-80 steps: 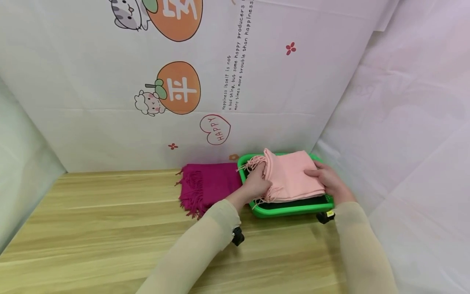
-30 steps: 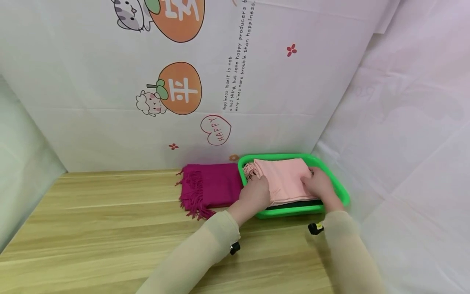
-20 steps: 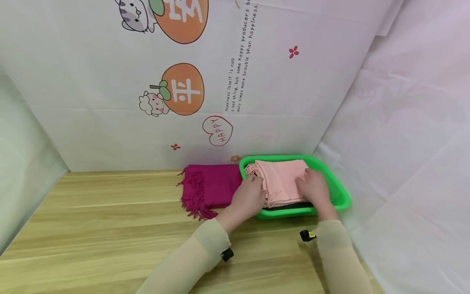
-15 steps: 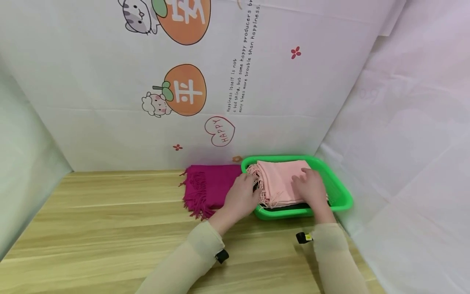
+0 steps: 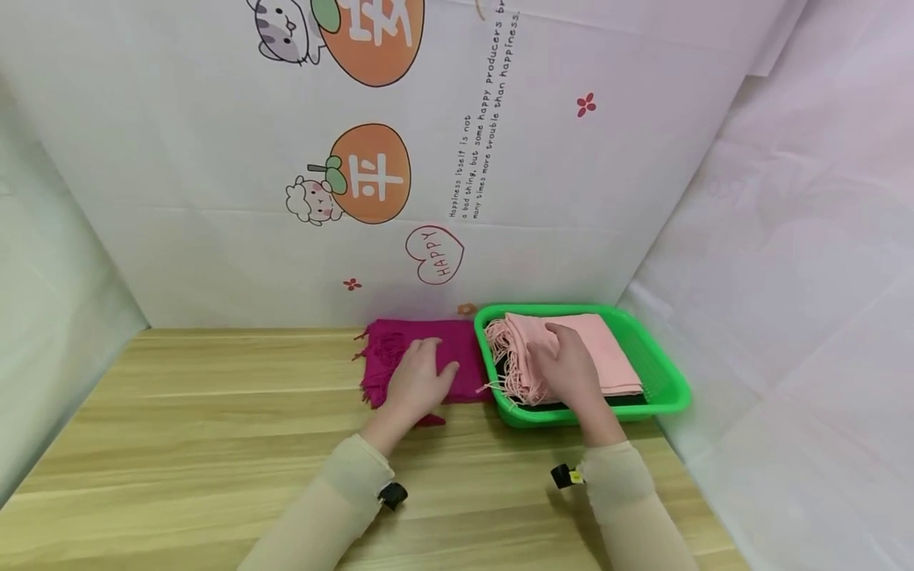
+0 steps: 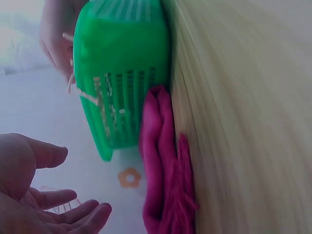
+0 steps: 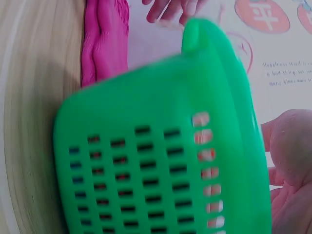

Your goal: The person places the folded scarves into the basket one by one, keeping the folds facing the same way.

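A folded pink scarf (image 5: 607, 349) with a fringe on its left end lies in a green plastic basket (image 5: 667, 388), on top of something dark. Above the scarf's left part hovers my right hand (image 5: 573, 374), its fingers loosely bent and holding nothing. My left hand (image 5: 416, 387) is over a folded magenta scarf (image 5: 464, 361) that lies on the table left of the basket. In the left wrist view the fingers (image 6: 56, 199) are spread and stand apart from the magenta scarf (image 6: 155, 161). Strands of pink fringe hang over the basket's left rim.
The basket stands in the back right corner of the wooden table (image 5: 214, 444), close to the printed back wall (image 5: 214, 262) and the white right wall (image 5: 807, 357). Its slotted side (image 7: 131, 185) fills much of the right wrist view.
The pink scarf has been lowered into the basket and let go. My left hand has moved left over the magenta scarf. My right hand has shifted left above the pink one.
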`<state>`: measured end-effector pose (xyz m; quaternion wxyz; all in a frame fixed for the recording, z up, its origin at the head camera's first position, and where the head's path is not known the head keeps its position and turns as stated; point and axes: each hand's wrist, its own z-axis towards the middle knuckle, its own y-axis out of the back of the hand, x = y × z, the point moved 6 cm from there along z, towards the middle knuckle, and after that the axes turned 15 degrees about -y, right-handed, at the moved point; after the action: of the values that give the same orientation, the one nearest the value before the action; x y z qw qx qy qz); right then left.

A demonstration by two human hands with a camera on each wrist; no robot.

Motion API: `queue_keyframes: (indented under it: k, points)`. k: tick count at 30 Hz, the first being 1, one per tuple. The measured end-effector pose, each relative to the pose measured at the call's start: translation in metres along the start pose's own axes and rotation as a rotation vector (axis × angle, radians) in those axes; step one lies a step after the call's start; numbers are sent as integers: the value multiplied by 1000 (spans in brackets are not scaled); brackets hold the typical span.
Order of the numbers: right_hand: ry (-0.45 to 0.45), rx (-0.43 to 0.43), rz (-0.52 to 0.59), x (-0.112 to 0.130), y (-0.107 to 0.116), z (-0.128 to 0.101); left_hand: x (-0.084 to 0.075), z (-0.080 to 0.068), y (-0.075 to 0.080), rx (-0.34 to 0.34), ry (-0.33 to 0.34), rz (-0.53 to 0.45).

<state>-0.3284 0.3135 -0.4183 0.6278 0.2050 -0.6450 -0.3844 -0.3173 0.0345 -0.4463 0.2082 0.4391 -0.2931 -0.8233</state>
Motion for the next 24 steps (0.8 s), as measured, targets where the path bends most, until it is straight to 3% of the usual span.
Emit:
queue_keyframes:
  k: [11, 16, 24]
  points:
    - [67, 39, 51, 48, -26, -19, 41, -11, 32, -36, 122, 11]
    - [103, 50, 82, 67, -40, -25, 57, -13, 42, -36, 164, 20]
    - [140, 73, 42, 89, -62, -37, 75, -17, 49, -24, 211, 64]
